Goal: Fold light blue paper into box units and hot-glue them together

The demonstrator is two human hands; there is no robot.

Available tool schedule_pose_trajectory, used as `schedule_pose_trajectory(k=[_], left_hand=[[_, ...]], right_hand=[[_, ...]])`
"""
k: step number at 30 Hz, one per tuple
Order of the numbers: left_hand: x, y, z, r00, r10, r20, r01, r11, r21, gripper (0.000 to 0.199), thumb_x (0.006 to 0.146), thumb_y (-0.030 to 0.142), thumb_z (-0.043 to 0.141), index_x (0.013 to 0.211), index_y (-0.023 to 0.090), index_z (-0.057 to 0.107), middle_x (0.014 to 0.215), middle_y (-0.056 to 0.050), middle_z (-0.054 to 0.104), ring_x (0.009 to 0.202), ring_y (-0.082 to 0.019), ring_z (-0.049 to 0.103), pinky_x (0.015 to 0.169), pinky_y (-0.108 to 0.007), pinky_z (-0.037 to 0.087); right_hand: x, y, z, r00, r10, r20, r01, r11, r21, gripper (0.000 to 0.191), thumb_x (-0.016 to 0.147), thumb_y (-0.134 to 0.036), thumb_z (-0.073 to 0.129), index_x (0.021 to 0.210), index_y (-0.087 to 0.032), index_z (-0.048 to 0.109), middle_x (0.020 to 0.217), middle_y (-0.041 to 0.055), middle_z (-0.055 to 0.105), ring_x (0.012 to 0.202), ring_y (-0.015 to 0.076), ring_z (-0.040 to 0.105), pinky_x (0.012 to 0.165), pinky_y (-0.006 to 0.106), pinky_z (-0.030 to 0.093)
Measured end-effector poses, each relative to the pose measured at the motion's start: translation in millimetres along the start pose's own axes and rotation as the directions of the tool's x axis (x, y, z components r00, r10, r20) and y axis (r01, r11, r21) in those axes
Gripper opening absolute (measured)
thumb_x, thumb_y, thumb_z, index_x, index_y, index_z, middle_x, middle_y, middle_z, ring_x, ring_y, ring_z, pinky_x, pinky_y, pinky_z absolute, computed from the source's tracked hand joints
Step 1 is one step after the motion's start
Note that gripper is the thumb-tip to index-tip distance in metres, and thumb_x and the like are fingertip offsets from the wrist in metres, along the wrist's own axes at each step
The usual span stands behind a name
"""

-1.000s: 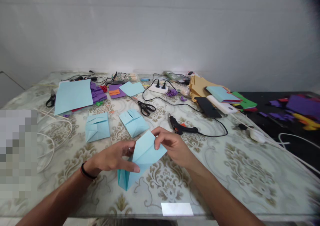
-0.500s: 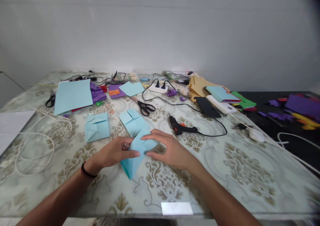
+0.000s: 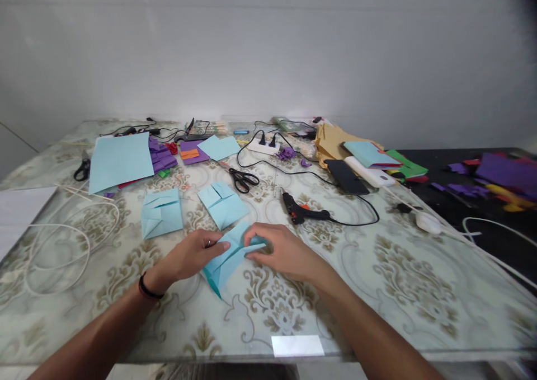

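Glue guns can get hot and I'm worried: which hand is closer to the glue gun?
Right. The right hand is just this side of the glue gun, not touching it; the left hand is farther left, holding the folded blue paper.

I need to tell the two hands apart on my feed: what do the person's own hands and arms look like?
The left hand wears a small silvery ring, and its wrist has a thin dark band with a reddish tone. The right hand shows no ring or wristband. Neither hand is gloved, and no sleeves show on the forearms.
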State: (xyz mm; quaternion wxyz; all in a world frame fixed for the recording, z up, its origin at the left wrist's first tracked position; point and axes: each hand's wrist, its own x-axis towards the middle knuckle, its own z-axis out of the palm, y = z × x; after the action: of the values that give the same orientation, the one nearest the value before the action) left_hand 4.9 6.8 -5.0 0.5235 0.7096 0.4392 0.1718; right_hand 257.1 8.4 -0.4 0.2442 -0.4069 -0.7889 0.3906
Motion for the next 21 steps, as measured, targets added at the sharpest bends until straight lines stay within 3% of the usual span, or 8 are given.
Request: schedule_pose_trajectory(k=[7, 11, 17, 21], left_hand=[[1.4, 0.4, 3.4, 0.999, -0.01, -0.044, 0.01, 1.0, 0.004, 0.044, 0.099, 0.053, 0.05, 0.071, 0.018, 0.046, 0.069, 0.004, 0.032, 0.062, -0.012, 0.031, 0.054, -0.024, 0.025], [1.1, 5.0, 3.4, 0.999, -0.003, -0.049, 0.002, 1.0, -0.008, 0.044, 0.099, 0.05, 0.051, 0.069, 0.018, 0.046, 0.067, 0.005, 0.031, 0.061, -0.011, 0.03, 0.053, -0.024, 0.025], [0.2, 3.8, 4.5, 0.996, -0.049, 0.077, 0.051, 0.999, -0.02, 0.025, 0.081, 0.04, 0.074, 0.088, 0.017, 0.066, 0.072, 0.004, 0.054, 0.066, -0.013, 0.047, 0.058, -0.022, 0.037], [1.0, 2.3, 4.6, 0.991, -0.103, 0.09, 0.095, 0.991, 0.09, 0.02, 0.08, 0.036, 0.072, 0.084, 0.016, 0.068, 0.075, 0.002, 0.06, 0.07, -0.016, 0.054, 0.06, -0.022, 0.04]], right_hand=[[1.7, 0.5, 4.5, 0.999, -0.041, 0.0, 0.041, 0.996, 0.075, 0.017, 0.08, -0.009, 0.077, 0.091, -0.021, 0.073, 0.095, 0.0011, 0.07, 0.081, 0.0149, 0.066, 0.068, 0.021, 0.051], [2.8, 2.2, 7.6, 0.999, -0.001, -0.051, 0.005, 0.997, 0.079, 0.018, 0.08, -0.007, 0.077, 0.092, -0.021, 0.076, 0.096, 0.0014, 0.073, 0.08, 0.0154, 0.067, 0.07, 0.023, 0.053], [4.2, 4.2, 12.6, 0.996, 0.014, -0.094, -0.007, 0.998, 0.068, 0.02, 0.08, -0.006, 0.077, 0.093, -0.022, 0.077, 0.094, 0.0003, 0.075, 0.079, 0.0146, 0.068, 0.073, 0.024, 0.052], [4.4, 0.9, 10.3, 0.998, 0.008, -0.063, 0.0, 0.99, 0.141, 0.018, 0.081, -0.005, 0.075, 0.089, -0.021, 0.079, 0.091, 0.0005, 0.073, 0.079, 0.0138, 0.067, 0.071, 0.022, 0.051]])
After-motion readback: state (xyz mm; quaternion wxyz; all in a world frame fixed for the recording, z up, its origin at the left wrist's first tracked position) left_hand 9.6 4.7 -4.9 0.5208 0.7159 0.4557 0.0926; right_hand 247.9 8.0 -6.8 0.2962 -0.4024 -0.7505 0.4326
